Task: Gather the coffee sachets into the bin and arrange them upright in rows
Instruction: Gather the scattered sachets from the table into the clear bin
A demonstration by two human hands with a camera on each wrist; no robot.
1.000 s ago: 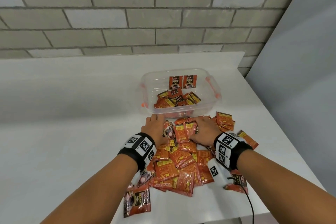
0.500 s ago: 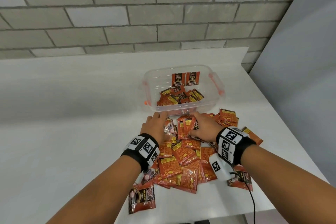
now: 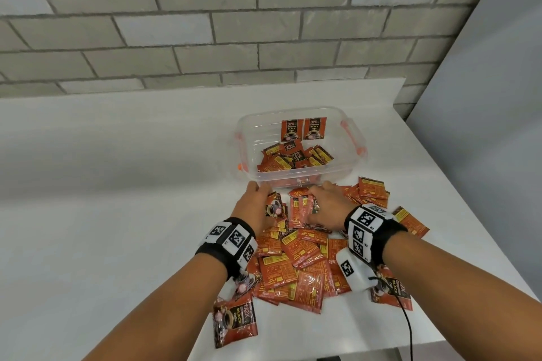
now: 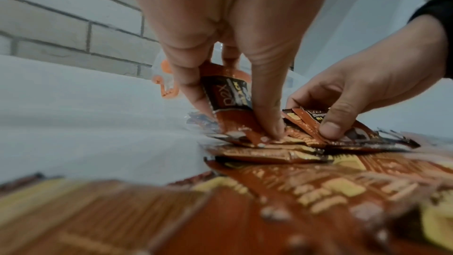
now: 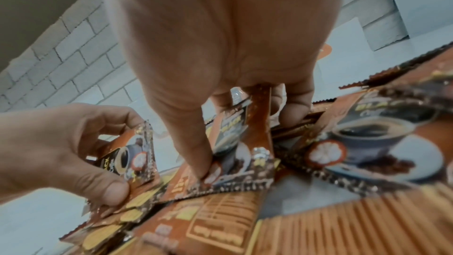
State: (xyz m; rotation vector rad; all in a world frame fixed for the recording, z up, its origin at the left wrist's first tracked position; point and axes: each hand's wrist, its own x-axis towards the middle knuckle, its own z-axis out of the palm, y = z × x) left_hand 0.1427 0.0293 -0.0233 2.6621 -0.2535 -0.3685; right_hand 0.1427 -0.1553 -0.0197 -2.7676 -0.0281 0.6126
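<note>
A clear plastic bin (image 3: 356, 142) with orange latches stands on the white table; two sachets (image 3: 303, 129) lean upright against its far wall and several lie loose on its floor. A heap of orange coffee sachets (image 3: 299, 252) spreads in front of the bin. My left hand (image 3: 258, 202) pinches a sachet (image 4: 228, 100) between thumb and fingers at the heap's far left. My right hand (image 3: 325, 205) grips sachets (image 5: 242, 133) stood on edge at the heap's far side, just before the bin's near wall.
A grey brick wall (image 3: 205, 23) runs behind the table, and a plain grey panel (image 3: 484, 97) stands on the right. A lone sachet (image 3: 236, 321) lies near the table's front edge. A black cable (image 3: 409, 328) hangs from my right wrist band.
Both hands have slid forward over the heap toward the bin's near wall, still holding sachets. The head view has shifted slightly.
</note>
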